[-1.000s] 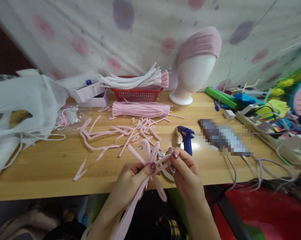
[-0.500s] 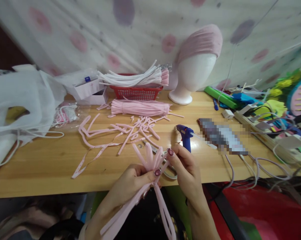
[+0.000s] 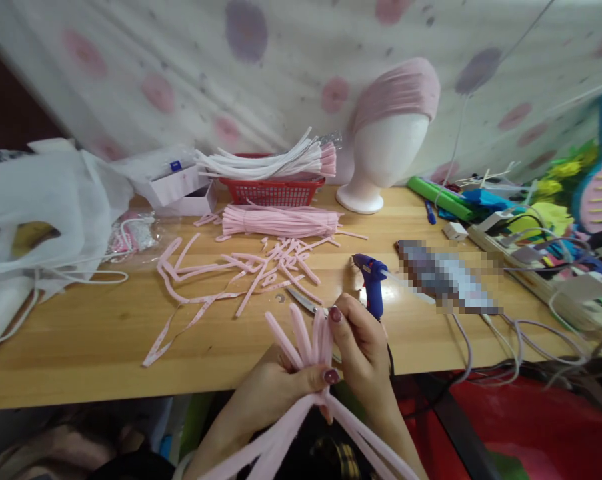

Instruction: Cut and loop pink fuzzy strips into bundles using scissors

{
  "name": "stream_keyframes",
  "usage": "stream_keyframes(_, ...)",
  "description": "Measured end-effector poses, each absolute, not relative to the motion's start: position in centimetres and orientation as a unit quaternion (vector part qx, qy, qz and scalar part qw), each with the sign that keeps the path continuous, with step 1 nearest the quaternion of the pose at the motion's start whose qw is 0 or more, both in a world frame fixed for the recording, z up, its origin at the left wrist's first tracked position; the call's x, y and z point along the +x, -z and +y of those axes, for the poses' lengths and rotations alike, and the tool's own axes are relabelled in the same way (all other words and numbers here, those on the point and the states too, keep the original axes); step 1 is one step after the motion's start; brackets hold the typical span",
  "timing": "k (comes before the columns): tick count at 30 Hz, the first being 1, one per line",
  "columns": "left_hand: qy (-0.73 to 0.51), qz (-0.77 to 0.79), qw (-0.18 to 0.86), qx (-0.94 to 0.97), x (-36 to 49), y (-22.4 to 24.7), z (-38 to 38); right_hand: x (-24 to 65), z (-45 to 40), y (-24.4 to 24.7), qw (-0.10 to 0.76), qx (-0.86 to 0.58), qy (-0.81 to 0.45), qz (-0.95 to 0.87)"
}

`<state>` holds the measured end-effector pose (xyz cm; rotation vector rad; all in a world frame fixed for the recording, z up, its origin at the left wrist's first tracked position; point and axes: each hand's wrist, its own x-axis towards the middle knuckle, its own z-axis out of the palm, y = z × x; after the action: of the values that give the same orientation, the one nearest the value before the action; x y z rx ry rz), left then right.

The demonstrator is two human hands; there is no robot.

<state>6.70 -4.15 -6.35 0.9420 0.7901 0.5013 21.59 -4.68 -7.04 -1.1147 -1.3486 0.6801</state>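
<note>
A bunch of pink pipe cleaners point(image 3: 305, 337) is gathered in my left hand point(image 3: 275, 383), thumb pressed across its middle. Several looped ends fan upward above the thumb, and long tails hang below to both sides. My right hand point(image 3: 363, 347) pinches one of the upper ends between thumb and forefinger, at the right side of the fan. Scissors point(image 3: 303, 300) lie on the table just behind the bunch, partly hidden by it. Close behind my right hand rests a blue hot glue gun point(image 3: 373, 277), with a clear glue stick out of its back.
Loose pink pieces point(image 3: 281, 263) and a tape measure point(image 3: 201, 307) are strewn on the table. Behind them lie a pink bundle point(image 3: 281, 221), a red basket point(image 3: 275, 192) and a white foam head point(image 3: 388, 157). Cables and a power strip point(image 3: 521, 273) crowd the right.
My hands and the bunch have shifted slightly right and down in view. The tails now spread wider apart. My right hand keeps its pinch on an end at the right of the fan.
</note>
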Motion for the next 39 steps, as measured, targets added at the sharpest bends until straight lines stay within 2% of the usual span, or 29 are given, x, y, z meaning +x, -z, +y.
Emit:
stream_keyframes(3, -0.286, 0.399, 0.770, 0.407, 7.2, 6.5, -4.8, 21.6, -4.3, 6.9, 0.582, -0.491, -0.347, -0.547)
stream_keyframes(11, -0.475, 0.511, 0.636, 0.329, 7.3, 8.2, -3.2, 23.4, -5.6, 9.9, 0.565, -0.479, -0.544, -0.393)
stream_keyframes(15, -0.512, 0.532, 0.565, 0.367, 7.0, 7.1, -3.1, 22.7, -7.3, 10.5, 0.522, -0.440, -0.630, -0.371)
stream_keyframes(18, -0.493, 0.526, 0.541, 0.433, 7.0, 6.3, -3.5, 21.8, -7.7, 9.3, 0.499, -0.416, -0.662, -0.373)
stream_keyframes(24, -0.449, 0.492, 0.520, 0.534, 6.2, 5.9, -3.6, 20.6, -7.8, 6.5, 0.424, -0.442, -0.698, -0.372)
stream_keyframes(30, -0.438, 0.445, 0.586, 0.517, 4.7, 5.9, -3.6, 20.8, -7.9, 6.6, 0.416, -0.475, -0.692, -0.350)
stream_keyframes(36, -0.439, 0.498, 0.434, 0.609, 4.9, 5.8, -3.5, 20.1, -8.1, 6.2, 0.457, -0.483, -0.597, -0.448)
stream_keyframes(39, -0.417, 0.490, 0.400, 0.652, 5.2, 5.5, -3.4, 20.1, -8.0, 6.2, 0.467, -0.497, -0.560, -0.471)
